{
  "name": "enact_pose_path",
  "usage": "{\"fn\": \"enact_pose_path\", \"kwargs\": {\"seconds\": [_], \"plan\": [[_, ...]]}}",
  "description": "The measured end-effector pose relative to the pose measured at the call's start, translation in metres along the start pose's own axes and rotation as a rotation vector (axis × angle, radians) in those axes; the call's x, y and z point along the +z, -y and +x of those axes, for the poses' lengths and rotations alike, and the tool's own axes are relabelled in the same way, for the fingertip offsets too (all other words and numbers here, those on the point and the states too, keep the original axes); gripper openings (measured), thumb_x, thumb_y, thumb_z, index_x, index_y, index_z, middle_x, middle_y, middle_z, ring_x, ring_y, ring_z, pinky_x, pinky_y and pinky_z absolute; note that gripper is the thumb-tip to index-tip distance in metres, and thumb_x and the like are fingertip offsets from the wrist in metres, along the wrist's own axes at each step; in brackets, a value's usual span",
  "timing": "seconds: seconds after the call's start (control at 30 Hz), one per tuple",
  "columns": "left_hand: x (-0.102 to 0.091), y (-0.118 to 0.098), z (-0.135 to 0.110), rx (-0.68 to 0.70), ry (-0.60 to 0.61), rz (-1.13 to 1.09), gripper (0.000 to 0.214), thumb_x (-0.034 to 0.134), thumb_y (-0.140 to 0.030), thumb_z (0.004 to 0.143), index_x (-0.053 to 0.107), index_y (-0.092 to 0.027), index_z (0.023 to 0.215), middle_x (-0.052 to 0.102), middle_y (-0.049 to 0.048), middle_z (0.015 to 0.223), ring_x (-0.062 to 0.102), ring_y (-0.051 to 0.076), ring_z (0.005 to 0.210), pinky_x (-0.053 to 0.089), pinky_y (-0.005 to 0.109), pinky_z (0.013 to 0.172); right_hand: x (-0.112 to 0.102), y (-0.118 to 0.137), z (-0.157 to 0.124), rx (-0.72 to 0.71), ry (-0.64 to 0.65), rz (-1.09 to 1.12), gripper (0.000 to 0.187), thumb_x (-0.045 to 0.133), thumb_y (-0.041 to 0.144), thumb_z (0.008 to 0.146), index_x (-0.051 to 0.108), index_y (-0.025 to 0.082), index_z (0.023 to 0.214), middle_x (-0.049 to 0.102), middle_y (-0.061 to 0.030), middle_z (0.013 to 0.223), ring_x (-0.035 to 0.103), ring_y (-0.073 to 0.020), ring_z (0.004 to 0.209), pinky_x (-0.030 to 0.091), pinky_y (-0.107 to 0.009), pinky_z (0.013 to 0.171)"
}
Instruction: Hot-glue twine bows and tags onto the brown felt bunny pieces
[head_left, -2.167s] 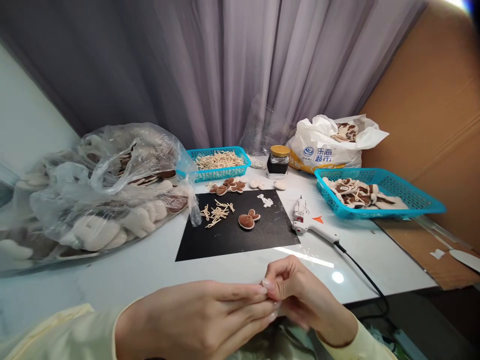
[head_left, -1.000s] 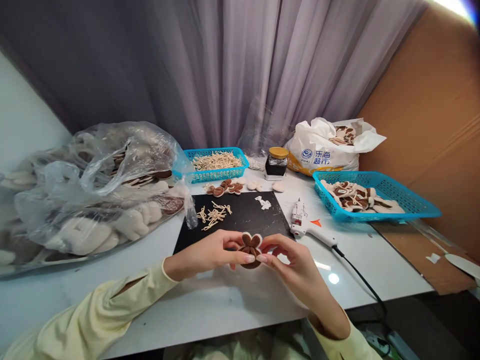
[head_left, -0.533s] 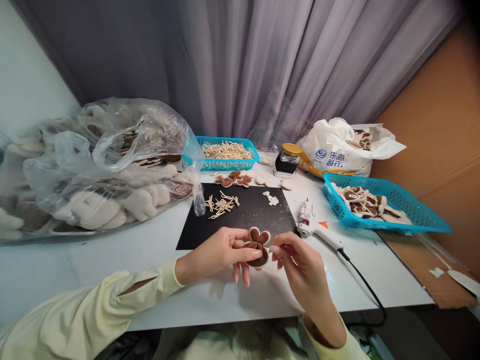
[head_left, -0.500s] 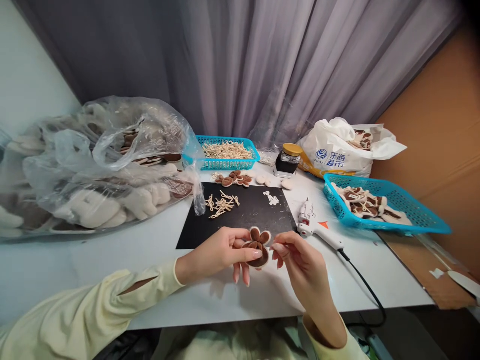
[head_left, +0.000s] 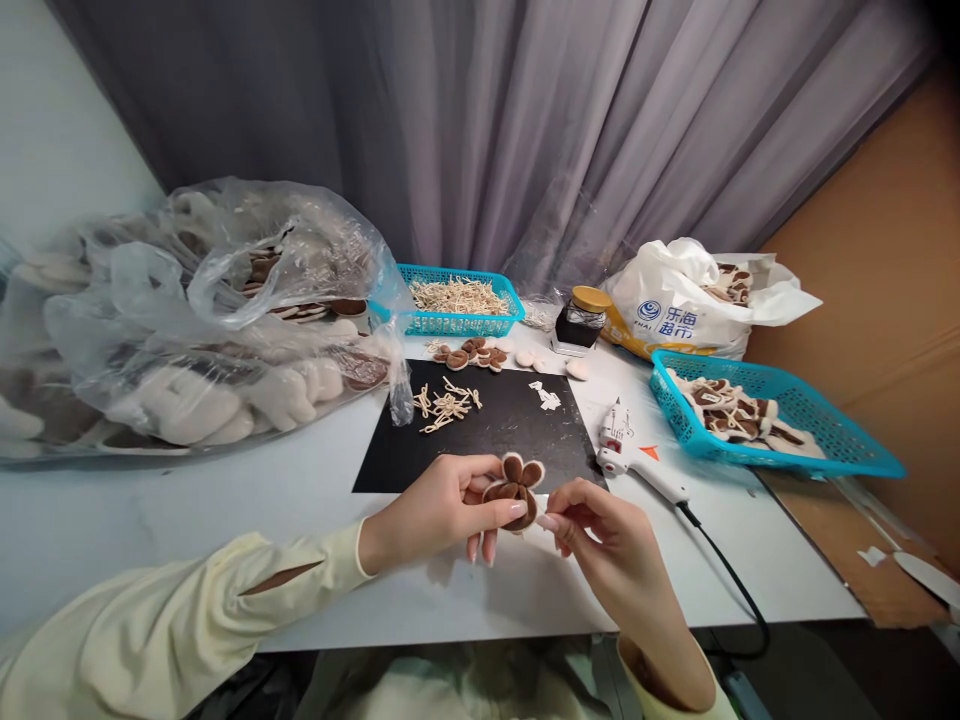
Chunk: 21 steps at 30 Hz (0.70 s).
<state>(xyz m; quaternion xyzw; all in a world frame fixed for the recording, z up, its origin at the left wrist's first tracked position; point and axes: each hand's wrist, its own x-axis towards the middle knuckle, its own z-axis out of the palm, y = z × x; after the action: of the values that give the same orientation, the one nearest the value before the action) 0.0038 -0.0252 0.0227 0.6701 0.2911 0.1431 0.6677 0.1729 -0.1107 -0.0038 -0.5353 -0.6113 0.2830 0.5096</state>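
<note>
My left hand [head_left: 457, 505] grips a brown plush piece with white edges and rounded lobes [head_left: 517, 485], thumb on its front. It is held above the table's near side. Close to the piece's right edge is my right hand [head_left: 600, 535], thumb and forefinger pinched together; whatever lies between those fingertips is too small to make out. Beyond the hands lies a black mat [head_left: 502, 435] with a cluster of cream cord loops [head_left: 448, 405] and some small white labels [head_left: 545, 396]. A white glue gun [head_left: 641, 468] rests to the right of the mat.
At left bulges a clear plastic bag [head_left: 202, 330] of plush pieces. A blue basket [head_left: 465, 325] of cord loops stands at the back, near a gold-lidded jar [head_left: 579, 325]. On the right are another blue basket [head_left: 862, 455] and a white shopping bag [head_left: 667, 300]. The glue gun's cable [head_left: 727, 565] trails off the table.
My right hand's pinched fingertips have come in slightly toward the plush piece's right edge. My left hand keeps its hold. The whole view has shifted a little.
</note>
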Motion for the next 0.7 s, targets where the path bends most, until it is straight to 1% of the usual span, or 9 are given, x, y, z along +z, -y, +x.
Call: {"fn": "enact_pose_path", "kwargs": {"seconds": [0.1, 0.23, 0.33, 0.4, 0.47, 0.57, 0.63, 0.7], "plan": [[0.002, 0.003, 0.0, -0.015, -0.008, 0.045, 0.027, 0.056, -0.032, 0.081, 0.056, -0.013, 0.099, 0.06, 0.0008, 0.07, 0.051, 0.008, 0.046, 0.042, 0.02, 0.044, 0.001, 0.002, 0.001, -0.158, -0.05, -0.083, 0.013, 0.053, 0.011, 0.082, 0.051, 0.019, 0.072, 0.055, 0.0004, 0.065, 0.049, -0.0105, 0.055, 0.042, -0.021, 0.05], [0.006, 0.004, -0.001, -0.051, -0.012, 0.119, 0.021, 0.056, -0.033, 0.079, 0.054, -0.014, 0.089, 0.056, -0.0023, 0.063, 0.045, 0.007, 0.042, 0.037, 0.019, 0.04, 0.008, 0.006, 0.004, -0.376, -0.123, -0.207, 0.019, 0.048, 0.001, 0.083, 0.051, 0.019, 0.077, 0.055, -0.0014, 0.07, 0.051, -0.0123, 0.063, 0.043, -0.024, 0.056], [0.008, 0.005, -0.001, -0.002, -0.035, 0.192, 0.015, 0.057, -0.03, 0.077, 0.052, -0.016, 0.075, 0.044, -0.0069, 0.056, 0.038, 0.006, 0.046, 0.031, 0.017, 0.042, 0.014, 0.007, 0.008, -0.501, -0.16, -0.311, 0.023, 0.045, -0.003, 0.082, 0.051, 0.019, 0.08, 0.054, -0.0042, 0.076, 0.05, -0.0157, 0.072, 0.044, -0.028, 0.062], [0.008, 0.006, -0.001, 0.066, -0.063, 0.291, 0.016, 0.057, -0.026, 0.075, 0.049, -0.016, 0.067, 0.036, -0.0076, 0.055, 0.033, 0.007, 0.052, 0.027, 0.017, 0.045, 0.016, 0.006, 0.01, -0.544, -0.13, -0.355, 0.025, 0.042, -0.003, 0.082, 0.051, 0.019, 0.082, 0.054, -0.0064, 0.082, 0.05, -0.018, 0.08, 0.044, -0.032, 0.067], [0.007, 0.007, -0.001, 0.119, -0.064, 0.383, 0.017, 0.056, -0.023, 0.074, 0.047, -0.015, 0.062, 0.033, -0.0073, 0.056, 0.031, 0.007, 0.055, 0.026, 0.018, 0.047, 0.016, 0.004, 0.01, -0.534, -0.065, -0.363, 0.025, 0.039, -0.004, 0.083, 0.05, 0.019, 0.082, 0.055, -0.0075, 0.087, 0.051, -0.0179, 0.082, 0.044, -0.032, 0.068], [0.004, 0.009, -0.001, 0.142, -0.024, 0.46, 0.018, 0.054, -0.02, 0.073, 0.043, -0.016, 0.059, 0.033, -0.0074, 0.055, 0.03, 0.007, 0.054, 0.024, 0.019, 0.047, 0.015, 0.004, 0.01, -0.454, 0.022, -0.324, 0.025, 0.037, -0.003, 0.083, 0.048, 0.019, 0.079, 0.055, -0.0061, 0.083, 0.051, -0.0147, 0.072, 0.042, -0.028, 0.061], [0.003, 0.01, 0.0, 0.145, -0.001, 0.485, 0.019, 0.055, -0.017, 0.07, 0.042, -0.016, 0.057, 0.032, -0.0076, 0.054, 0.029, 0.007, 0.053, 0.023, 0.019, 0.046, 0.014, 0.005, 0.009, -0.367, 0.061, -0.252, 0.023, 0.038, -0.001, 0.083, 0.048, 0.019, 0.075, 0.055, -0.0048, 0.079, 0.049, -0.0131, 0.066, 0.041, -0.025, 0.056], [0.002, 0.011, 0.0, 0.155, 0.024, 0.484, 0.018, 0.055, -0.016, 0.068, 0.043, -0.016, 0.056, 0.032, -0.0077, 0.054, 0.029, 0.006, 0.052, 0.023, 0.019, 0.046, 0.012, 0.008, 0.008, -0.234, 0.1, -0.143, 0.02, 0.042, 0.004, 0.083, 0.047, 0.019, 0.071, 0.054, -0.0037, 0.076, 0.049, -0.0122, 0.063, 0.041, -0.023, 0.053]]}}
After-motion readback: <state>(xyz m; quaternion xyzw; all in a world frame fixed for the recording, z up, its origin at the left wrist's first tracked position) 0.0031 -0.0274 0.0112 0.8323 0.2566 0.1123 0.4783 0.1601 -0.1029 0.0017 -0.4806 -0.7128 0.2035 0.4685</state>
